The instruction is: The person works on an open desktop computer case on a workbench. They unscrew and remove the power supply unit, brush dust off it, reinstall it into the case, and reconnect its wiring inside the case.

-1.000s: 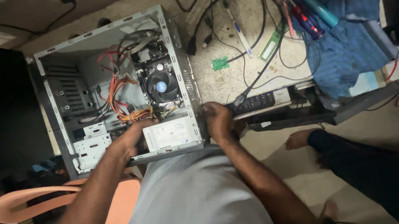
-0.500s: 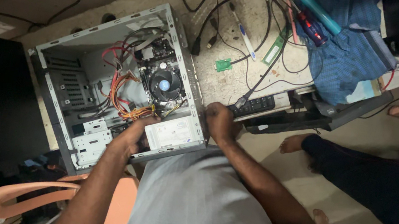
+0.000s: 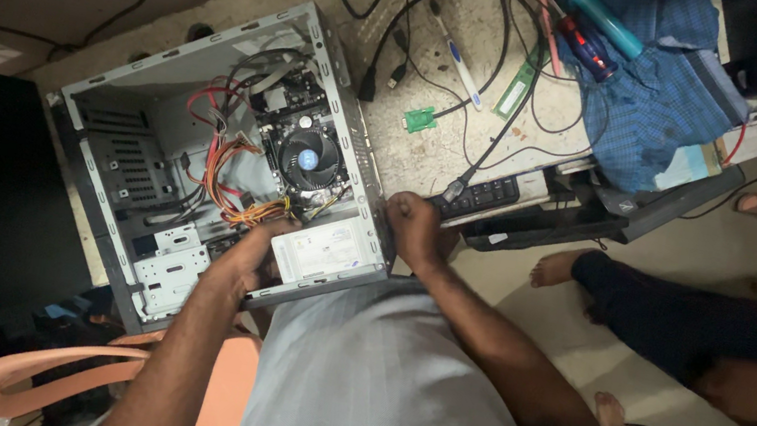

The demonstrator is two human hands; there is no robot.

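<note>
Shirt: pale grey, finely striped fabric (image 3: 390, 397)
Sleeves: short, forearms bare
Left hand (image 3: 245, 258): bare, no ring or watch
Right hand (image 3: 416, 229): bare, no glove

- Dim indoor light overall; the brightest patch falls on the speckled stone counter top (image 3: 407, 162) and the open grey metal computer case (image 3: 204, 165).
- The left side sinks into near-black shadow, detail lost.
- The lower right floor is murky and grainy.
- The grey shirt at the bottom is soft, out of focus.
- Edges bend slightly from the wide lens.
</note>
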